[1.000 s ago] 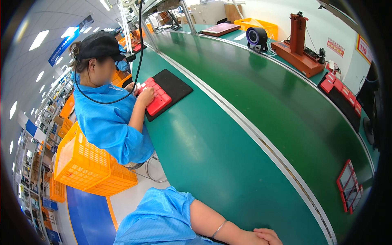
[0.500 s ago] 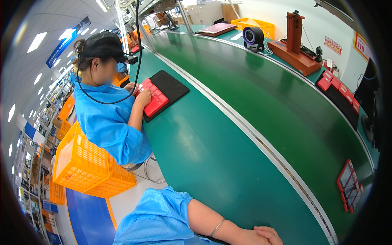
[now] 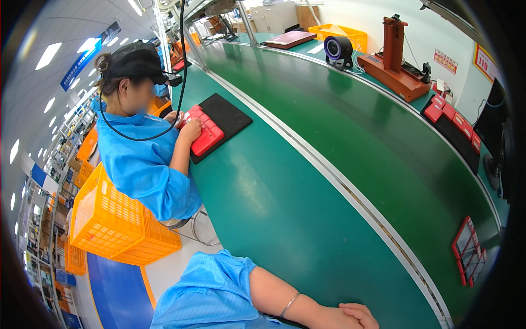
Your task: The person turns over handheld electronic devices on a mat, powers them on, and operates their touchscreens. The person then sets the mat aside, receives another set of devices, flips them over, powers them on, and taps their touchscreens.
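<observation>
My left arm, in a blue sleeve point(image 3: 211, 290) with a thin metal bracelet point(image 3: 290, 305) at the wrist, lies across the near edge of the green tabletop point(image 3: 285, 230). My left hand point(image 3: 350, 315) rests there at the lower edge of the picture. Its visible fingers are bent and close together; the cut-off edge hides whatever may lie beneath them. No part of my right hand can be made out. To the left, a co-worker in blue has both hands on a red block-like fixture point(image 3: 207, 138), which lies on a black mat point(image 3: 233, 116).
A dark green conveyor belt point(image 3: 361, 126) runs beyond a metal rail point(image 3: 350, 189). On it, at right, is a red-framed panel point(image 3: 467, 249). Along the far side stand a round fan point(image 3: 338, 52), a reddish-brown stand point(image 3: 392, 44) and red blocks point(image 3: 449, 111). Orange crates point(image 3: 120, 219) are behind the co-worker.
</observation>
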A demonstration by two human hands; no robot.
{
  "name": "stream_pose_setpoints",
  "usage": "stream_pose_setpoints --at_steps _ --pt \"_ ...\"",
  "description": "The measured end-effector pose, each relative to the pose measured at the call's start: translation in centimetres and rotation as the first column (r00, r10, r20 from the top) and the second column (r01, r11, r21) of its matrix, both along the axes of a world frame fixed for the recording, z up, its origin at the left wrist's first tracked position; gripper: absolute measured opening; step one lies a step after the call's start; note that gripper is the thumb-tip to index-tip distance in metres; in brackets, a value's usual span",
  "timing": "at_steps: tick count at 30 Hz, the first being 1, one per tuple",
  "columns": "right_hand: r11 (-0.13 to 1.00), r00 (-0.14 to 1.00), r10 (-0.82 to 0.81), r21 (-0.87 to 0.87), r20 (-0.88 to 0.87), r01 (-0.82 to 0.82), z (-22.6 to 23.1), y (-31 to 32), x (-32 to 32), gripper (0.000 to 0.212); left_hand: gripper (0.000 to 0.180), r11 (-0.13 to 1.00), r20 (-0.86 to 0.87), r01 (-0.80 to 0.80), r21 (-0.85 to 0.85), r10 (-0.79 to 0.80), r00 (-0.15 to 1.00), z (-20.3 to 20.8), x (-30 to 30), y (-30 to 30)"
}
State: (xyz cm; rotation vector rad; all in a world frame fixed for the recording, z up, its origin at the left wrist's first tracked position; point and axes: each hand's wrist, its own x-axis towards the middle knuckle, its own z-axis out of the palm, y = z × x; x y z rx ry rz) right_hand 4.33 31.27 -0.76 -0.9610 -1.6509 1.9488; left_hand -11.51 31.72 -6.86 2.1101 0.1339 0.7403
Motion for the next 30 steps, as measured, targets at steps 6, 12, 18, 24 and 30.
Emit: stream_pose_setpoints --at_steps 6,12,18,24,30 --pt "0.999 0.999 -0.024 -0.028 -0.025 0.023 0.0 -0.1 0.0 0.075 0.016 1.000 -0.007 -0.003 0.002 0.003 1.000 -0.1 0.0 0.0" --pt "1.000 0.999 -0.024 0.001 -0.039 0.024 -0.5 -0.3 0.1 0.074 0.014 1.000 -0.030 -0.005 0.007 0.005 1.000 -0.2 0.0 -0.2" --pt "0.990 1.000 0.008 0.143 -0.006 -0.007 -1.0 0.2 0.1 0.072 0.014 0.999 -0.017 0.012 -0.032 -0.012 1.000 0.6 -0.3 0.1" --pt "0.984 1.000 0.025 0.175 0.000 -0.024 -0.8 0.4 0.1 0.067 0.015 1.000 -0.007 0.000 -0.027 -0.001 1.000 0.4 -0.2 0.2" --pt "0.988 1.000 0.026 0.155 0.003 -0.026 -1.0 0.2 0.2 0.065 0.016 1.000 -0.019 -0.002 -0.001 0.002 1.000 0.0 -0.1 -0.1"
